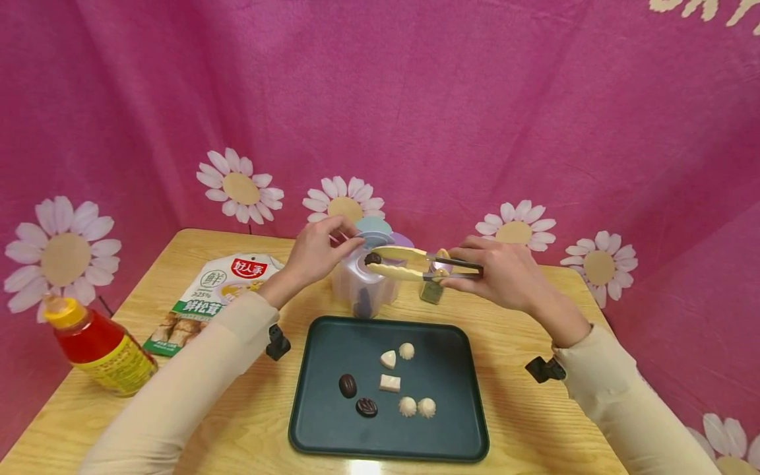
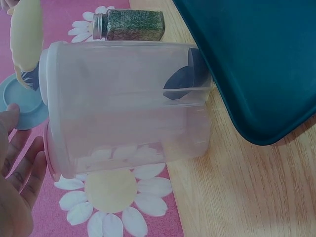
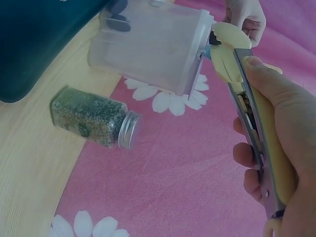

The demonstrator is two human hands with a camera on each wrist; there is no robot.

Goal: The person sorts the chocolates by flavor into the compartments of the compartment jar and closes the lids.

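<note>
My right hand [image 1: 499, 272] grips tongs [image 1: 394, 253] with cream-yellow scalloped heads. Between their tips is a dark brown chocolate [image 1: 373, 258], over the top of a translucent container [image 2: 123, 103] with several coloured flip lids. Dark pieces [image 2: 180, 81] show through its wall near the bottom. At the raised blue-green lid [image 2: 24, 101], my left hand [image 1: 320, 249] pinches the edge with thumb and index finger; its other fingers lie beside the pink lid. In front, a dark green tray [image 1: 320, 422] holds two dark chocolates [image 1: 348, 385] and several white ones [image 1: 390, 382].
A glass jar of green herbs [image 3: 89, 116] with a metal cap stands right of the container. To the left are a white and green food packet [image 1: 204, 297] and a red sauce bottle [image 1: 103, 346] with yellow cap. Pink flowered cloth [image 1: 380, 119] hangs behind the wooden table [image 1: 534, 409].
</note>
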